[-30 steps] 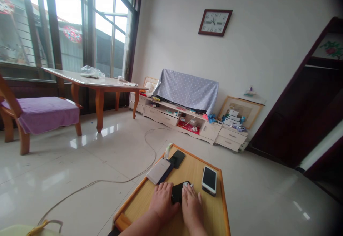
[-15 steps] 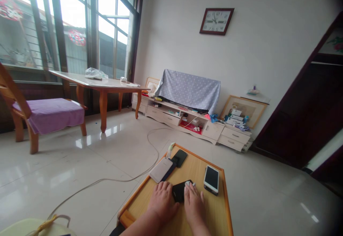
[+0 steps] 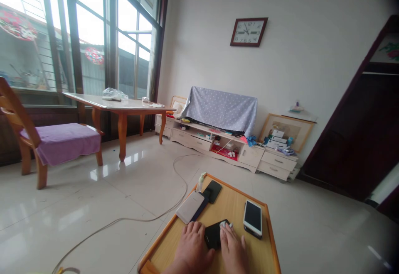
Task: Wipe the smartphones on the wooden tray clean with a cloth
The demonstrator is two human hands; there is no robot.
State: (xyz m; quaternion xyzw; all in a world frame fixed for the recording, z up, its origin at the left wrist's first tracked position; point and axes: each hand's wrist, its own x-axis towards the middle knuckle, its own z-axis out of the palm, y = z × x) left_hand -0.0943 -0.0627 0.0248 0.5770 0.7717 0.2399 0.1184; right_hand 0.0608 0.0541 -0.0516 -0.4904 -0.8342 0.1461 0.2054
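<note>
Both my hands rest on a small wooden table at the bottom of the view. My left hand lies with fingers together, holding down the left side of a black phone. My right hand presses a small white wipe onto the phone's far right corner. A white phone with a dark screen lies to the right. A pale pink phone and another black phone lie at the far left, beside a small bottle.
A white cable snakes over the tiled floor left of the table. Farther off stand a chair with a purple cushion, a long wooden table by the window, and a low TV cabinet with a covered screen.
The view has tilted up and shifted, so the hands sit lower in the picture. Both hands stay on the black phone with the white wipe under the right fingers.
</note>
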